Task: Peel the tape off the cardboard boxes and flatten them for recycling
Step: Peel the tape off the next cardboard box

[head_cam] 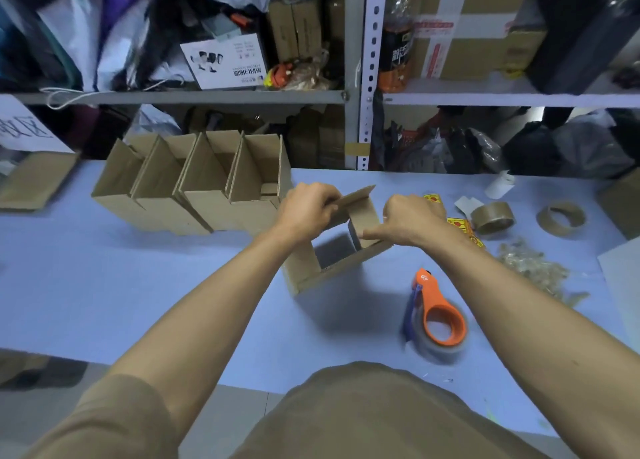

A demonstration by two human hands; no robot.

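Cluttered shelves back your blue table [138,302]; beside the orange tape dispenser [437,314], your left hand [306,209] and right hand [408,221] each grip the open cardboard box [311,268] by its flaps.

Hidden and blurred parts
The left hand [306,206] covered the flap's [353,198] edge; right of the grip, the dispenser [437,320] was motion-blurred.

- Your box [341,250]: matt brown corrugated cardboard.
- Your tabletop [138,285]: smooth matt blue sheet.
- Tape dispenser [437,314]: glossy orange plastic.
- Tape roll [493,217]: shiny brown film.
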